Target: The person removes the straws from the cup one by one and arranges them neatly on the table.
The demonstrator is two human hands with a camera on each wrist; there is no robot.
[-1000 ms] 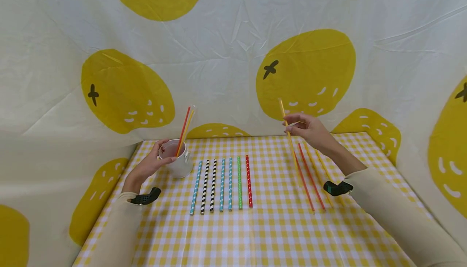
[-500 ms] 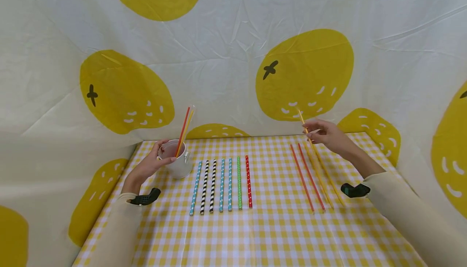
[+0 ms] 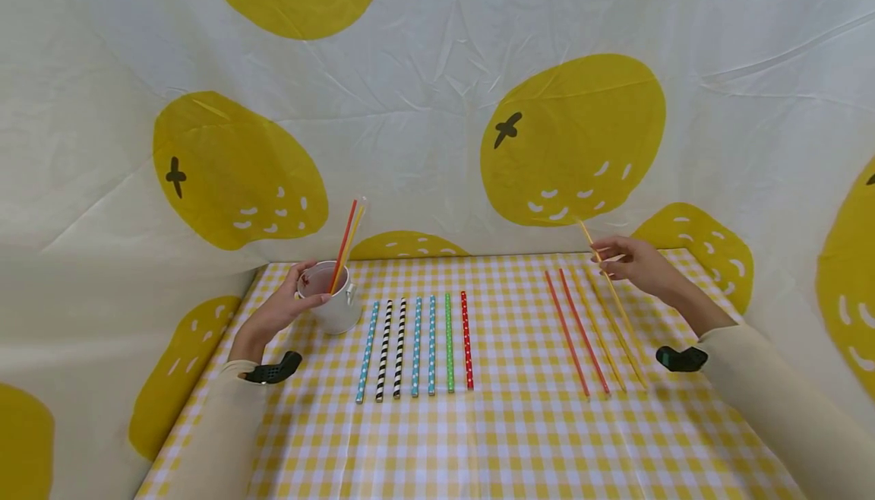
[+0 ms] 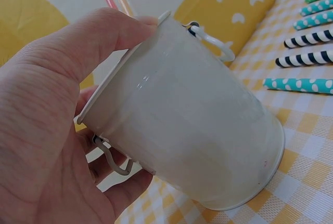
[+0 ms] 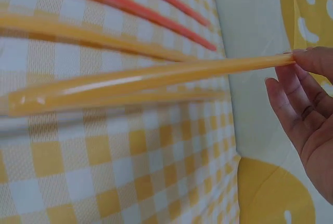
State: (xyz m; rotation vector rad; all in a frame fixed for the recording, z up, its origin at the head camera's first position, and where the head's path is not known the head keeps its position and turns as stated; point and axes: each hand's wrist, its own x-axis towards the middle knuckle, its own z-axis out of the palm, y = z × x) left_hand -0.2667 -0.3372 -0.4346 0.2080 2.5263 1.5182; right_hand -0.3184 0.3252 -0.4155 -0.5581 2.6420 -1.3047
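My left hand (image 3: pixel 276 310) grips a small white metal bucket (image 3: pixel 339 314) by its rim, thumb over the near edge and fingers round the far side. The left wrist view shows the bucket (image 4: pixel 182 115) tilted, its base near the cloth. A red straw (image 3: pixel 345 240) and a yellow straw (image 3: pixel 354 234) lean inside it. At the right, my right hand (image 3: pixel 636 264) pinches another yellow straw (image 3: pixel 620 304) near its upper end. That straw slants over two yellow straws (image 3: pixel 601 333) lying on the cloth, beside two red ones (image 3: pixel 567 331).
Between the hands lies a row of patterned paper straws: blue dotted (image 3: pixel 367 352), black-striped (image 3: pixel 384 349), green dotted (image 3: pixel 449 343) and red dotted (image 3: pixel 467 340). A yellow checked cloth (image 3: pixel 410 447) covers the table. Behind it hangs a fruit-print curtain (image 3: pixel 410 158).
My right hand has moved rightward and lower with the yellow straw, from left of the red straws to above the yellow ones. The left hand and bucket stay put.
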